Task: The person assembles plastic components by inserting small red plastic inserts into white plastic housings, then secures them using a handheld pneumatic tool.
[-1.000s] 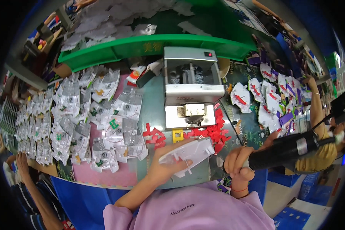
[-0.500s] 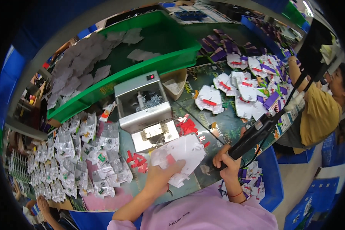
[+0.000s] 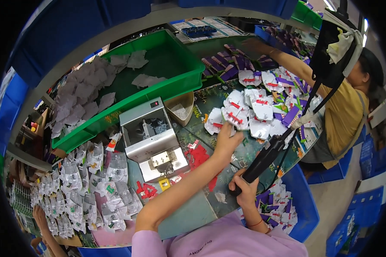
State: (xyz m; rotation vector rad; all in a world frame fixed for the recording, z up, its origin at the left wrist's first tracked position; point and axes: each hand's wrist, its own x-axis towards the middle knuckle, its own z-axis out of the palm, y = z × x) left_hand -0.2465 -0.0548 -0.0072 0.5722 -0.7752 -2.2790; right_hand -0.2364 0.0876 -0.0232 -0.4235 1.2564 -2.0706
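My left arm stretches across the bench, and my left hand pinches the near edge of a white plastic part with a red piece on it. That part overlaps other white parts with red pieces. Lower right, my right hand is wrapped round a black electric screwdriver, which leans up to the right. Left of my left forearm stands a grey screw feeder with loose screws inside. Red pieces lie beside it, and a small yellow block sits at its front.
A green tray of pale plastic sheets stands behind the feeder. Clear plastic parts crowd the left. Purple parts lie at the back. A blue bin is at lower right. A co-worker reaches across from the right.
My left hand has carried the white part from in front of the feeder up and right to the other white parts. My right hand still grips the screwdriver. The co-worker's arm has reached further in.
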